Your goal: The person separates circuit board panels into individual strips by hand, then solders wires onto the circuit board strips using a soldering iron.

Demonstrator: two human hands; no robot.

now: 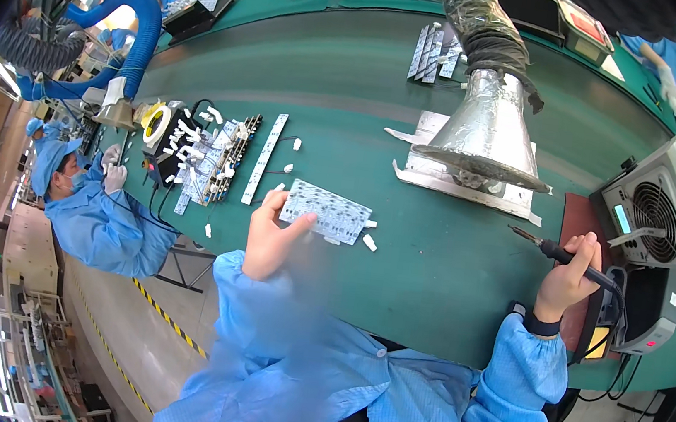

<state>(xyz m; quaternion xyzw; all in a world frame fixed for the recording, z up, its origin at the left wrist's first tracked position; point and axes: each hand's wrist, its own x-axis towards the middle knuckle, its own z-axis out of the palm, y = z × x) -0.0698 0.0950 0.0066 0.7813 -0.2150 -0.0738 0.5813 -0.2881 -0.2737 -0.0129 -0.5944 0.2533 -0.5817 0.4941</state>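
Observation:
My left hand (275, 237) grips a pale circuit board panel (330, 210) by its left end, thumb on top and fingers at the edge. White connectors stick out at the panel's right end, and a loose white connector (369, 242) lies just beside it on the green mat. My right hand (571, 275) is closed around a black soldering iron (554, 251), its metal tip pointing left above the mat. The iron's cord runs back to a soldering station (650, 313) at the right. A long narrow board strip (265, 159) lies left of the panel.
A metal fume hood (488, 136) hangs over a foil-covered plate (426, 167) beyond the panel. At the right stands a fan unit (647, 205). Several boards with white connectors (215, 159) pile up at the left, near a co-worker (105, 209) in blue. More strips (431, 53) lie farther back.

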